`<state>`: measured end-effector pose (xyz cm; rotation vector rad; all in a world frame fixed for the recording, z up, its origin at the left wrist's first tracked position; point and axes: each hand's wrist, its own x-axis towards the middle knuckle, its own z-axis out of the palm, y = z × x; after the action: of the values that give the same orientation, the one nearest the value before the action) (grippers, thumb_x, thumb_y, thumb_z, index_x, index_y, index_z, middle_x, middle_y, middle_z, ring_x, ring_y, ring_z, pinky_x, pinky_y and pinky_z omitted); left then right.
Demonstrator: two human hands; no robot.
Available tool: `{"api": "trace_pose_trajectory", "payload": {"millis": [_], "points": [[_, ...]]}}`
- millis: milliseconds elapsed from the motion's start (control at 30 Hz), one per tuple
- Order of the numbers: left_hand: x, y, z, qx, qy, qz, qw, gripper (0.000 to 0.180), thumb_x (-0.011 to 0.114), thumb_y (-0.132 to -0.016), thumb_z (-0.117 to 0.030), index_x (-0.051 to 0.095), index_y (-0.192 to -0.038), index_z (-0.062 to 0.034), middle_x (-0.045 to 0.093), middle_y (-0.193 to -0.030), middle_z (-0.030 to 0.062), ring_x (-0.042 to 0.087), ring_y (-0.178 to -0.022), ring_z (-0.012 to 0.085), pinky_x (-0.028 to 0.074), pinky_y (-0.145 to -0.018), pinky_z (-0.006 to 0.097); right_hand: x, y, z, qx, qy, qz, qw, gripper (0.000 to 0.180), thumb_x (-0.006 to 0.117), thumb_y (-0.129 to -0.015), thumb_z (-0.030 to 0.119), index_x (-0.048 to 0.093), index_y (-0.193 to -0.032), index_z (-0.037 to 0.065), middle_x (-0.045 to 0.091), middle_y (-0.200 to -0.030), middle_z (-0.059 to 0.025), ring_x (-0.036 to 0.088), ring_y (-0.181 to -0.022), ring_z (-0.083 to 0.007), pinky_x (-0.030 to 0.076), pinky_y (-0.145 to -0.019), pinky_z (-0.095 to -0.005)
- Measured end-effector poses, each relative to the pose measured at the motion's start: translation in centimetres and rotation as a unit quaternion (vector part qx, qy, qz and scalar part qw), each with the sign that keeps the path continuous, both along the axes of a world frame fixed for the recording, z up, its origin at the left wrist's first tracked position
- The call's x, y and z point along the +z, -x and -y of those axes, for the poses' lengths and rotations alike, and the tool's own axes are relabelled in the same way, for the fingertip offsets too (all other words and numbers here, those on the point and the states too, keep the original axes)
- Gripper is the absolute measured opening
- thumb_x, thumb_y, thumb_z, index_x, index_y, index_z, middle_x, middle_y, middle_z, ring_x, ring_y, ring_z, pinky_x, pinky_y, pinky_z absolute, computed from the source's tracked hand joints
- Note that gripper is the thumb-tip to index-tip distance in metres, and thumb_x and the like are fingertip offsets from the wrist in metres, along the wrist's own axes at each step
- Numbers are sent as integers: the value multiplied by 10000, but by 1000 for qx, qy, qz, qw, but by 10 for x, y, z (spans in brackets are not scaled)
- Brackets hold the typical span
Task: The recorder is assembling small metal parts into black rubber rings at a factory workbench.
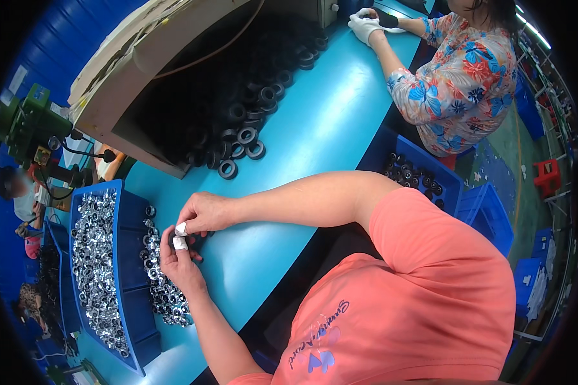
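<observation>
My left hand (185,269) and my right hand (209,212) meet over the left part of the turquoise table (263,240), fingers bent and pinched together. White wraps cover a fingertip or thumb on each. A small dark piece shows between the fingers, mostly hidden, so its kind cannot be made out. Right beside my left hand lies a pile of shiny small metal ring-like parts (170,307). A blue bin (135,282) heaped with similar metal parts (96,269) stands to the left. Beyond my right hand, loose black rings (246,135) lie on the table.
A cream-coloured housing (135,77) arches over a large heap of black rings. At the far right a person in a floral shirt (449,83) works with white gloves (365,29). Green machinery (32,122) stands at left. A blue crate (446,176) holds dark parts beside the table.
</observation>
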<state>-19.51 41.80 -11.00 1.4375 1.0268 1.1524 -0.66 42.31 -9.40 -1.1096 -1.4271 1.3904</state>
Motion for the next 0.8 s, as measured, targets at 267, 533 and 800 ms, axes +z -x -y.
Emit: {"api": "trace_pose_trajectory", "payload": {"millis": [267, 533, 800], "points": [[1, 0, 2, 0, -3, 0, 1000, 282, 572, -1048, -108, 616, -1309, -12, 692, -981, 50, 612, -763, 51, 430, -529, 180, -3, 1, 0, 2, 8, -1, 1000, 226, 707, -921, 209, 790, -1073, 64, 756, -856, -36, 679, -727, -108, 569, -638, -270], [0, 2, 3, 1, -11, -10, 1000, 230, 551, -1054, -90, 625, -1257, -10, 670, -984, 39, 586, -778, 50, 413, -529, 180, -2, 2, 4, -6, -24, 5, 1000, 254, 716, -878, 237, 799, -989, 24, 749, -804, -71, 691, -672, -140, 574, -615, -277], [3, 0, 4, -6, -20, -30, 999, 243, 551, -1059, -117, 608, -1278, -29, 662, -1003, 29, 586, -788, 45, 402, -527, 176, 3, 0, 5, -4, -9, 22, 1000, 223, 718, -899, 207, 798, -1039, 54, 754, -806, -42, 662, -657, -99, 558, -606, -259]]}}
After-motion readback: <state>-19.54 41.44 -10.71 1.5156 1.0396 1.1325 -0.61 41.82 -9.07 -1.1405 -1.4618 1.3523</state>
